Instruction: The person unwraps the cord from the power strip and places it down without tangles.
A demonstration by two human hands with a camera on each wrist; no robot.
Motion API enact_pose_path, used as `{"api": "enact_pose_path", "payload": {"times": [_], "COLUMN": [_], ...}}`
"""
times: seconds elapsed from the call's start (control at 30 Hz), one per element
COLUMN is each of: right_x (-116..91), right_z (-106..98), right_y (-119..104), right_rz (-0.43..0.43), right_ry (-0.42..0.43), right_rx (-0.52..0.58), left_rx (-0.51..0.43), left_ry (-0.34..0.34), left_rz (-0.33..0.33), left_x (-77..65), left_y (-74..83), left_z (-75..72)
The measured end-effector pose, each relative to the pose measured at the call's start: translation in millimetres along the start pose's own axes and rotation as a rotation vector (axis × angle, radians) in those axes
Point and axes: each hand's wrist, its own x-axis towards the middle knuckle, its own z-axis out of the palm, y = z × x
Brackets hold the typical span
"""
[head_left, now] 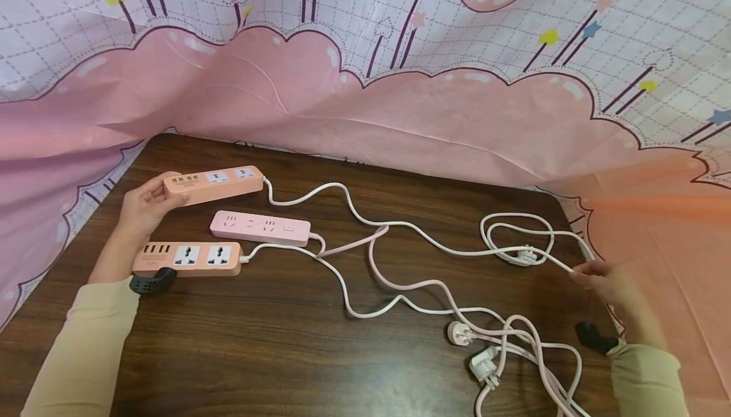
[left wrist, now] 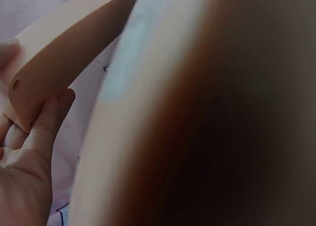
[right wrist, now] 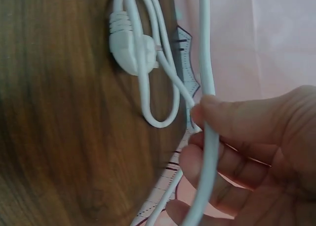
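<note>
My left hand (head_left: 143, 204) grips the left end of a peach power strip (head_left: 219, 190), tilted above the table. In the left wrist view, the fingers and thumb hold the end of that strip (left wrist: 54, 53). A white power cord (head_left: 422, 233) runs from it to the right. At the table's right edge, my right hand (head_left: 611, 287) pinches this cord between thumb and fingers, also seen in the right wrist view, where the cord (right wrist: 206, 63) crosses the palm side. The cord's white plug (head_left: 526, 254) lies in a loop on the table.
A pink power strip (head_left: 259, 227) and a second peach power strip (head_left: 208, 259) lie below the left hand, the latter partly behind the wrist. Their cords tangle at lower right, near a round pink plug (head_left: 459, 333) and a white plug (head_left: 485, 366). A patterned cloth (head_left: 400, 112) hangs behind the table.
</note>
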Motion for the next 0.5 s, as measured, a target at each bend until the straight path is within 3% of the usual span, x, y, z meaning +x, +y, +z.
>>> {"api": "enact_pose_path", "payload": {"times": [0.13, 0.27, 0.33, 0.5], "right_x": [1, 4, 3, 3], "right_z": [9, 15, 18, 24], "right_y": [2, 2, 2, -4], "right_rz": [-0.061, -0.056, -0.05, -0.061], "right_ry": [-0.036, -0.123, -0.159, -0.196], "right_rx": [-0.105, -0.173, -0.192, -0.212], "left_rx": [0.064, 0.153, 0.257, 0.658], "left_ry": [0.024, 0.021, -0.001, -0.089], "left_rz": [-0.014, -0.023, -0.032, -0.068], "left_x": [-1.1, -0.3, 0.7, 0.6], "left_y": [-4.3, -7.1, -7.9, -0.6], "left_z": [-4.9, -11.1, -15.3, -19.1]}}
